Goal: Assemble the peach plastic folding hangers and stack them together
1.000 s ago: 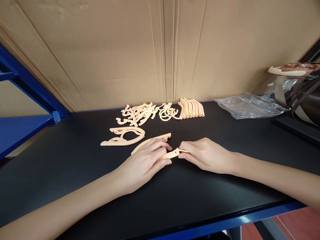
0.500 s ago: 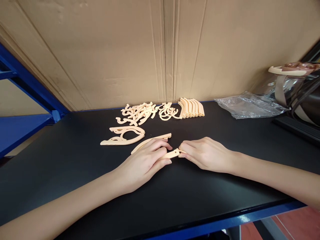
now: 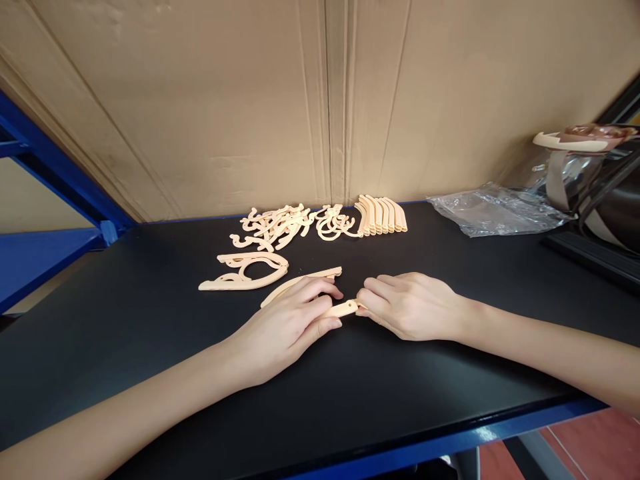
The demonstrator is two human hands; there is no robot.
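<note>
The left hand [image 3: 293, 317] is clamped on a beige arm [image 3: 345, 309] over the counter [image 3: 300, 427]; the right hand [image 3: 407, 305] pinches a thin beige piece [image 3: 361, 305], mostly hidden, at its holed end. This joint appears incomplete. One folded assembly [image 3: 245, 285], farther left, appears finished. A curved arm [image 3: 320, 273] lies partly behind the left hand. A loose pile [image 3: 273, 223], hook cluster [image 3: 333, 238] and stacked arms [image 3: 380, 215] remain unassembled.

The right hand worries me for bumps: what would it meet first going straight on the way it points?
Probably the beige strip in the left hand, just ahead of the right hand; the depth between them is unclear from this one view.
</note>
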